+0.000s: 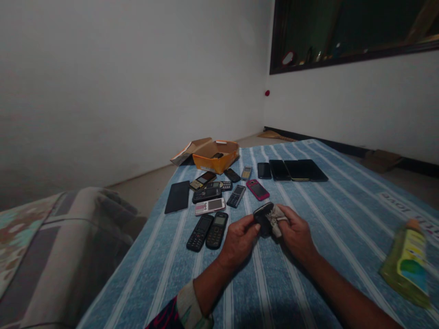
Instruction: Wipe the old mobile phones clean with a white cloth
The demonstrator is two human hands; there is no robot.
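Note:
A dark mobile phone (262, 220) is held above the striped cloth, gripped along its left side by my left hand (239, 238). My right hand (297, 230) pinches a crumpled pale rag (276, 219) and presses it against the phone's right side. Just beyond the hands lie a pink phone (258, 190) and a grey keypad phone (236, 196). Two black keypad phones, the nearer one (200, 233) and its neighbour (217, 230), rest side by side left of my left hand. A white phone (210, 206) lies behind them.
An orange cardboard box (216, 160) with its flap open stands at the far edge. Several dark tablets and phones (308, 170) lie in a row behind. A black tablet (177, 197) is at left, a yellow-green bottle (406, 265) at right. A covered bed (78, 256) stands left.

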